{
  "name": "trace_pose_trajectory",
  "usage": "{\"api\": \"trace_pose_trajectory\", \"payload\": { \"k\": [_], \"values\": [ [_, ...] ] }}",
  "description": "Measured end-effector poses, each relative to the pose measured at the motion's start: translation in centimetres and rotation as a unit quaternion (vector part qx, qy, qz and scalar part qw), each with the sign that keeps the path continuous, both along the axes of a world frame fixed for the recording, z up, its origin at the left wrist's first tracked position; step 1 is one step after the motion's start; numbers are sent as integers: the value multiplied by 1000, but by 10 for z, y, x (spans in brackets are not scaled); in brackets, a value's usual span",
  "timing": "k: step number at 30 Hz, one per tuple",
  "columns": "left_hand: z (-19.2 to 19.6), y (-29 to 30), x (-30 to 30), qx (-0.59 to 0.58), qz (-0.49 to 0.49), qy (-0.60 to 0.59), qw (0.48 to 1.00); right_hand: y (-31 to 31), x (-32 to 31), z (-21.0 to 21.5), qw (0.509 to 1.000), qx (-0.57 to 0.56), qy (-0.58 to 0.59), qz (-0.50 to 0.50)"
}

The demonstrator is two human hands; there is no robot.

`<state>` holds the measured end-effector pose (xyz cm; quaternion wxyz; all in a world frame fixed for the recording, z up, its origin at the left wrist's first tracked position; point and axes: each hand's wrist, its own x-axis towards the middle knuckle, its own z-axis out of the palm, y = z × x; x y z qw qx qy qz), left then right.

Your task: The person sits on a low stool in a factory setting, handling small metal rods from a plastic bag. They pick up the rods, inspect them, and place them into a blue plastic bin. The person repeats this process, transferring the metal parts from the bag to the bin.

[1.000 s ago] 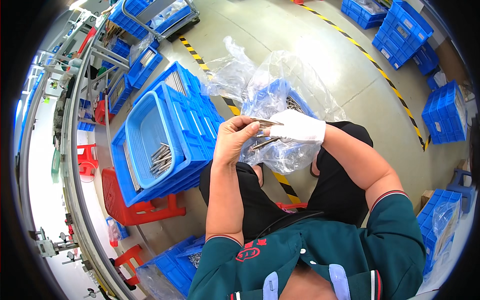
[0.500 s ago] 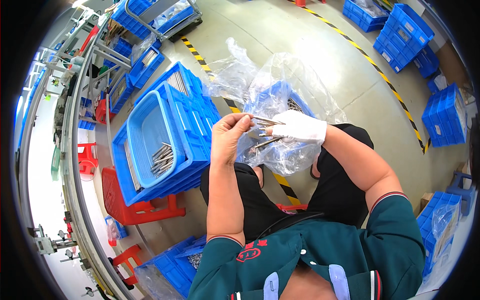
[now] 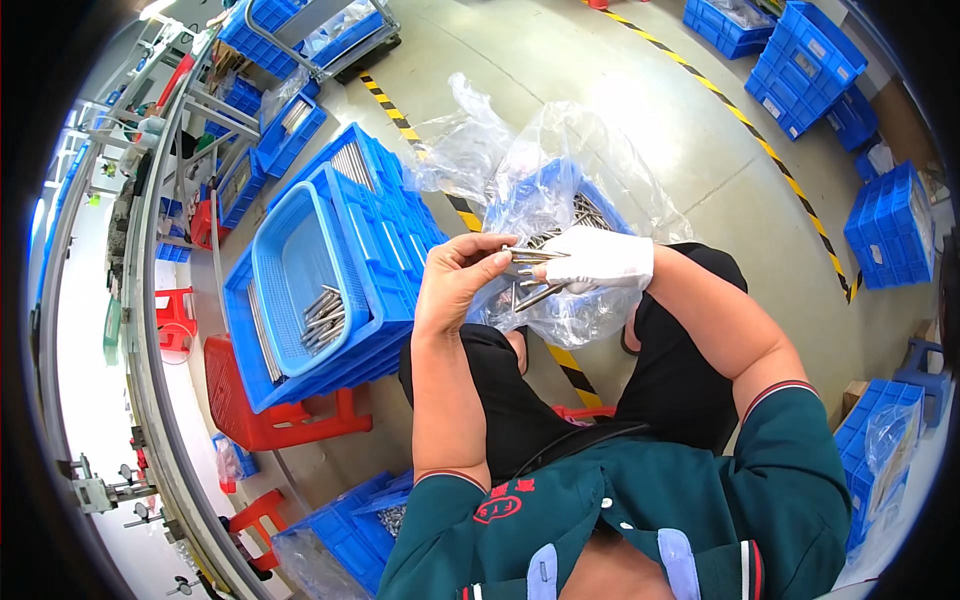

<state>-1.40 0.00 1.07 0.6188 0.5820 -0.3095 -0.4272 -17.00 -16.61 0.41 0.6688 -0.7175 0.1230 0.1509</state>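
My right hand [image 3: 600,262], in a white glove, grips a bunch of thin metal rods [image 3: 535,280] that point left. My bare left hand [image 3: 462,280] pinches the tip of the top rod between thumb and fingers. Both hands hover over my lap, just in front of a blue crate lined with a clear plastic bag [image 3: 560,190] that holds more rods. To my left a light blue basket [image 3: 295,270] sits on a stack of blue crates [image 3: 385,235] and has several rods [image 3: 322,318] lying in it.
A red stool [image 3: 280,420] bears the crate stack. More blue crates [image 3: 800,60] stand along the far right and behind, by yellow-black floor tape [image 3: 760,140]. A conveyor rail [image 3: 150,330] with fixtures runs down the left. Another bagged crate [image 3: 340,540] lies near my left knee.
My hands have barely shifted; the left fingers have closed onto the tip of the top rod held by the gloved hand.
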Motion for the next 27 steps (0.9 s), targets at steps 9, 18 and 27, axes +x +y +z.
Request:
{"api": "trace_pose_trajectory", "payload": {
  "k": [9,18,27],
  "values": [
    [-12,-4,-3,-13,9,18,1000,5,1,1,998,-31,-44,-17],
    [-32,-10,6,-100,157,216,958,-1,5,-6,913,389,-54,-110],
    [-65,-68,-53,-170,138,565,796,26,36,10,893,263,-229,-285]
  ]
}}
